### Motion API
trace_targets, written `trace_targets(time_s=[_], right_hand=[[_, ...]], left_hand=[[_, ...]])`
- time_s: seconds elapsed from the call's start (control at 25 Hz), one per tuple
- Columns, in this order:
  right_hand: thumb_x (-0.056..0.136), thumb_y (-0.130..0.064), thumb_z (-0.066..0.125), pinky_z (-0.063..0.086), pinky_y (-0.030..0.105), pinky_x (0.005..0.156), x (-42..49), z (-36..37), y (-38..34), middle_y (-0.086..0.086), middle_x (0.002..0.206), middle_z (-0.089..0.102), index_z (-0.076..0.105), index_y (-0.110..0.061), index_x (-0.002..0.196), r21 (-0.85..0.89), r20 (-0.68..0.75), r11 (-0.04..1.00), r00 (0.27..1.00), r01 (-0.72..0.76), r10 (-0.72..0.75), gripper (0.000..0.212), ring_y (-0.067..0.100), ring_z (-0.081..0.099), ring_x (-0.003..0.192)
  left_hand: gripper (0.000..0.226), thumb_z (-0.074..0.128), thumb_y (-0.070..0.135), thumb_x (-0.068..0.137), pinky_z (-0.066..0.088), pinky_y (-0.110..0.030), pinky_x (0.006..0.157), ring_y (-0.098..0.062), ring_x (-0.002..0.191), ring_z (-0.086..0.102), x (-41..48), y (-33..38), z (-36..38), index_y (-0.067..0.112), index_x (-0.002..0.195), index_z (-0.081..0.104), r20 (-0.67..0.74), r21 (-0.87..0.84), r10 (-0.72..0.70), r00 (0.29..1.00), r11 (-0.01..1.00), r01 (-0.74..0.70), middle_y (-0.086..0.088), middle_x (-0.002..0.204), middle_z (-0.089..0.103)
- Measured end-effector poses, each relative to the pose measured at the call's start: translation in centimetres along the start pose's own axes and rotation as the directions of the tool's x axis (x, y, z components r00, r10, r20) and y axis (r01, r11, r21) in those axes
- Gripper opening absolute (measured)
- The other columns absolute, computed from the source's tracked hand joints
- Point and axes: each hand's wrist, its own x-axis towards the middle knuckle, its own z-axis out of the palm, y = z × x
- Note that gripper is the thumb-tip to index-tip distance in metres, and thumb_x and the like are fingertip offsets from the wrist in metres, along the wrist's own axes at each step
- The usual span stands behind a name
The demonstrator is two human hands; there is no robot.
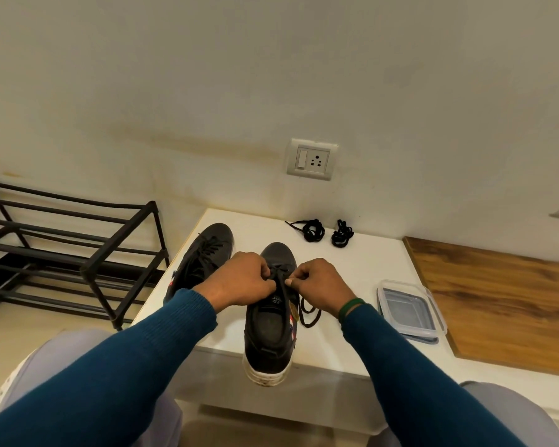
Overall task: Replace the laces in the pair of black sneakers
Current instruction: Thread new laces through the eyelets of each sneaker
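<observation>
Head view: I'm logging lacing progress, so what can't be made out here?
- Eyelets of the near sneaker: head view, covered by the left hand and right hand, whose fingers pinch the lace.
- Heel of the far sneaker: partly hidden behind the left sleeve.
- Two lace bundles: too small to tell new from old.
- Shoe rack: cut off by the left edge.

Warm, dim indoor light; soft shadows under shoe rack (78,253). Sharp at centre, wide-angle bending at edges; no glare.
</observation>
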Motion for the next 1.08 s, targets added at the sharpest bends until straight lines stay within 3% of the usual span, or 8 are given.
trace_targets(time_s=[0.16,0.32,0.4,0.44,0.52,0.6,0.92,1.08], right_hand=[[0.094,-0.021,0.066,0.046,0.023,0.074,0.3,-0.9,-0.1,0.0,0.091,0.069,0.072,-0.016,0.092,-0.107,0.095,0.994,0.995,0.029,-0.019,0.008,0.012,0.061,0.085],[0.095,-0.025,0.066,0.042,0.019,0.066,0.0,-1.8,0.1,-0.003,0.084,0.068,0.069,-0.019,0.086,-0.16,0.113,0.984,0.992,0.074,-0.056,0.011,0.005,0.058,0.076],[0.099,-0.025,0.06,0.038,0.018,0.06,-0.1,-2.5,0.0,0.0,0.081,0.07,0.07,-0.013,0.089,0.034,-0.042,0.994,0.994,0.104,-0.103,0.019,0.001,0.053,0.061],[0.101,-0.023,0.055,0.037,0.018,0.058,-0.1,-3.0,-0.2,0.004,0.081,0.071,0.069,-0.011,0.094,0.266,-0.136,0.956,0.987,0.123,-0.089,0.02,0.002,0.05,0.054],[0.105,-0.019,0.046,0.036,0.024,0.053,0.0,-4.2,-0.3,0.008,0.083,0.07,0.065,-0.009,0.101,0.653,-0.262,0.736,0.965,0.178,-0.002,0.022,0.009,0.045,0.053],[0.107,-0.016,0.038,0.036,0.027,0.053,0.1,-4.9,-0.2,0.009,0.083,0.069,0.062,-0.011,0.103,0.754,-0.323,0.615,0.946,0.23,0.042,0.025,0.012,0.044,0.057],[0.106,-0.014,0.044,0.046,0.022,0.064,0.2,-4.7,0.0,0.006,0.09,0.074,0.057,-0.012,0.11,0.541,-0.447,0.791,0.894,0.286,-0.017,0.015,0.001,0.054,0.062],[0.099,-0.013,0.057,0.051,0.029,0.073,0.6,-3.4,0.0,-0.002,0.087,0.074,0.067,-0.017,0.097,0.416,-0.41,0.868,0.908,0.271,-0.086,0.011,0.0,0.061,0.074]], left_hand=[[0.019,0.061,0.025,0.087,0.061,-0.036,0.075,-0.018,0.077,0.07,0.0,0.1,0.2,0.012,0.091,0.074,-0.024,-0.013,-0.017,1.0,1.0,0.017,-0.003,0.085,0.073],[0.021,0.058,0.024,0.09,0.061,-0.035,0.075,-0.019,0.078,0.07,0.3,0.0,0.1,0.012,0.092,0.076,-0.013,-0.034,-0.031,0.999,0.999,0.031,-0.005,0.086,0.073],[0.023,0.058,0.024,0.089,0.061,-0.035,0.074,-0.021,0.079,0.071,0.4,-0.1,0.0,0.01,0.09,0.076,-0.005,-0.056,-0.039,0.999,0.998,0.039,-0.006,0.086,0.074],[0.023,0.058,0.024,0.088,0.061,-0.035,0.074,-0.021,0.08,0.071,0.4,-0.2,0.0,0.009,0.09,0.076,-0.003,-0.066,-0.04,0.999,0.997,0.039,-0.007,0.086,0.075],[0.023,0.059,0.024,0.088,0.061,-0.036,0.076,-0.021,0.081,0.072,0.3,-0.3,0.0,0.009,0.091,0.077,-0.003,-0.077,-0.04,0.999,0.996,0.039,-0.007,0.087,0.075],[0.024,0.059,0.023,0.089,0.061,-0.036,0.076,-0.022,0.082,0.072,0.3,-0.3,0.0,0.008,0.092,0.077,-0.004,-0.08,-0.038,0.999,0.996,0.038,-0.009,0.088,0.075],[0.021,0.057,0.022,0.094,0.061,-0.028,0.074,-0.014,0.078,0.07,0.1,-0.3,-0.1,0.016,0.096,0.077,0.0,-0.091,-0.049,0.999,0.995,0.049,0.0,0.087,0.073],[0.024,0.054,0.01,0.094,0.063,-0.029,0.068,-0.02,0.084,0.071,0.0,-0.5,-0.5,0.011,0.1,0.077,0.062,-0.257,-0.115,0.991,0.958,0.127,-0.005,0.093,0.073]])
